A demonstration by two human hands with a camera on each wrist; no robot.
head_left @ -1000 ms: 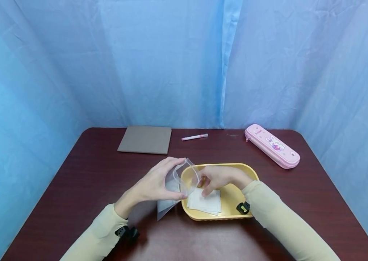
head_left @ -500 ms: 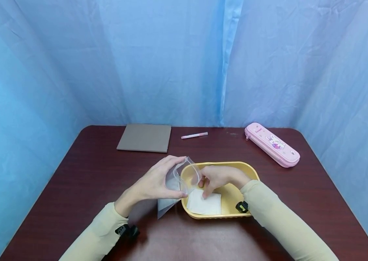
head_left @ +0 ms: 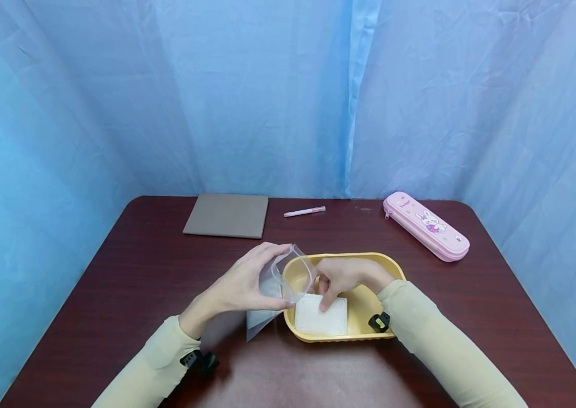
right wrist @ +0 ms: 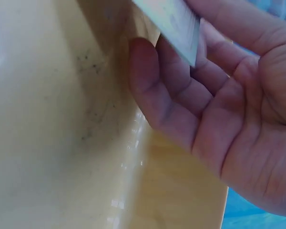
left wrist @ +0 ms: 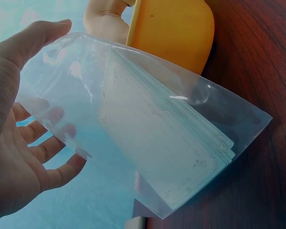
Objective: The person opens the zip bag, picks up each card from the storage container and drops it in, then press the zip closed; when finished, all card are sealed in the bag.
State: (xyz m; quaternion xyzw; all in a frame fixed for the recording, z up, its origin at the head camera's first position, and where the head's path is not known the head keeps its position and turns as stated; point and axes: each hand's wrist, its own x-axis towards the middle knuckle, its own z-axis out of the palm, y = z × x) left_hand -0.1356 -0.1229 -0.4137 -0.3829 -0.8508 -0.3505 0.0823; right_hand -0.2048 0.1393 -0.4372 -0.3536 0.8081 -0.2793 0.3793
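Observation:
My left hand point(head_left: 234, 283) holds a clear plastic bag point(head_left: 293, 275) between thumb and fingers, its mouth spread wide toward the basket. Inside the bag, in the left wrist view, lies a stack of pale printed cards point(left wrist: 157, 133) with ornamental borders. My right hand point(head_left: 341, 277) reaches into a yellow basket point(head_left: 390, 263) and pinches a squared stack of white cards point(head_left: 318, 322), thumb on the near face. In the right wrist view the stack's lower corner point(right wrist: 176, 26) shows between thumb and curled fingers point(right wrist: 152, 90).
Behind the hands a grey-brown flat board point(head_left: 227, 215) lies at the back left of the dark wooden table point(head_left: 130, 283). A pink-and-white pen point(head_left: 304, 212) lies at the back middle. At right is a pink pencil case point(head_left: 427, 226) with a rabbit print. Blue curtains point(head_left: 247, 102) surround the table.
The white cards in the basket have come from a slightly fanned pile to an evenly lined-up, more tilted stack in my right hand. My left hand and the bag stay nearly still.

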